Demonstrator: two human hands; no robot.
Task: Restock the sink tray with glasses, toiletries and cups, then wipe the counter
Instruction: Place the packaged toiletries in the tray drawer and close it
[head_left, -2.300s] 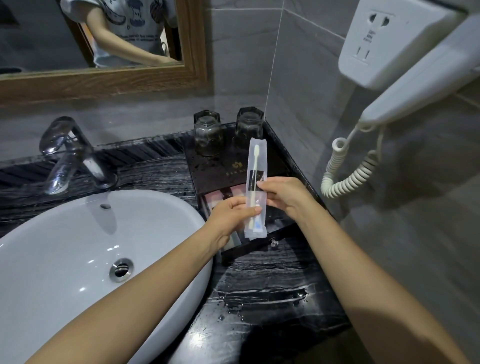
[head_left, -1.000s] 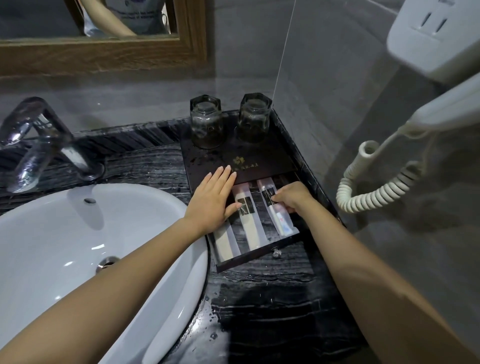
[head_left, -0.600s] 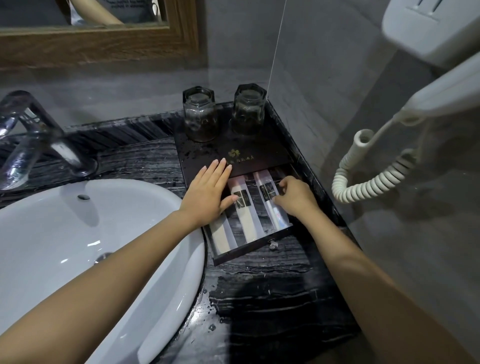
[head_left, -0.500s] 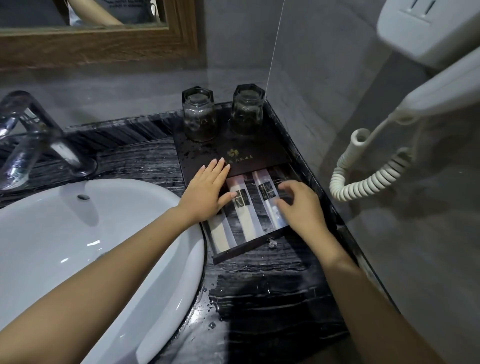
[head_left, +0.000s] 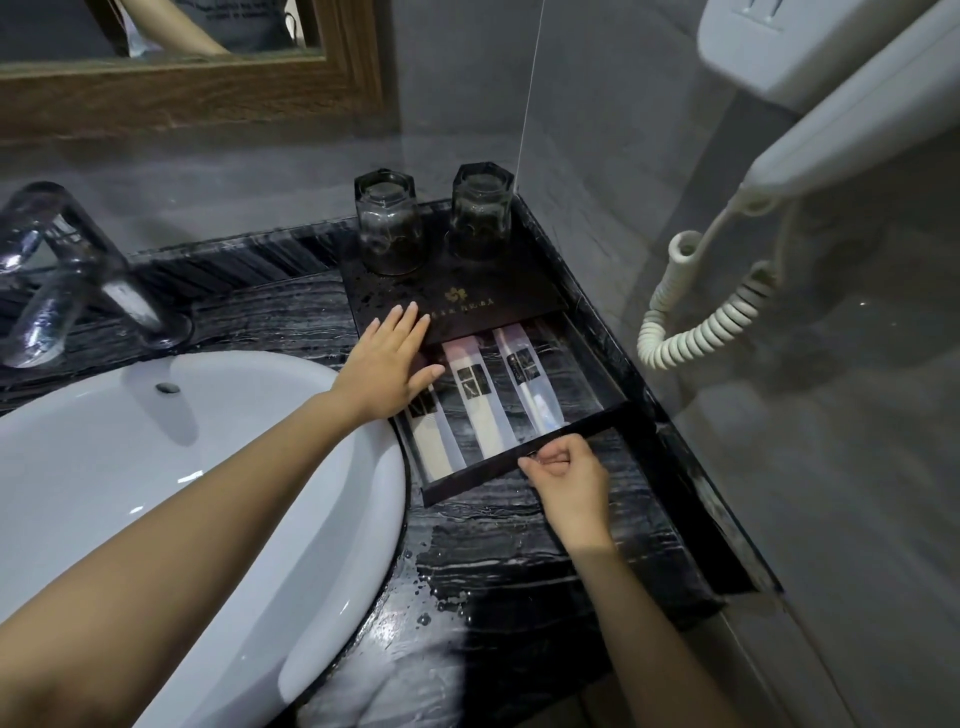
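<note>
1. the left hand (head_left: 387, 364) lies flat, fingers straight and slightly spread, on the left edge of the black tray (head_left: 509, 304).
2. two upturned glasses (head_left: 387, 228) (head_left: 480, 215) stand at the tray's back.
3. three wrapped toiletry packets (head_left: 485, 426) lie side by side in the pulled-out drawer.
4. the right hand (head_left: 566, 473) pinches the drawer front (head_left: 467, 480), fingers curled.

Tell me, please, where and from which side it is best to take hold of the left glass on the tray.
I would grip the left glass round its side walls, below the thick hexagonal base, which faces up because it stands upside down. Come from the front or above: the wall is behind it and the second glass stands beside it on the right.
</note>
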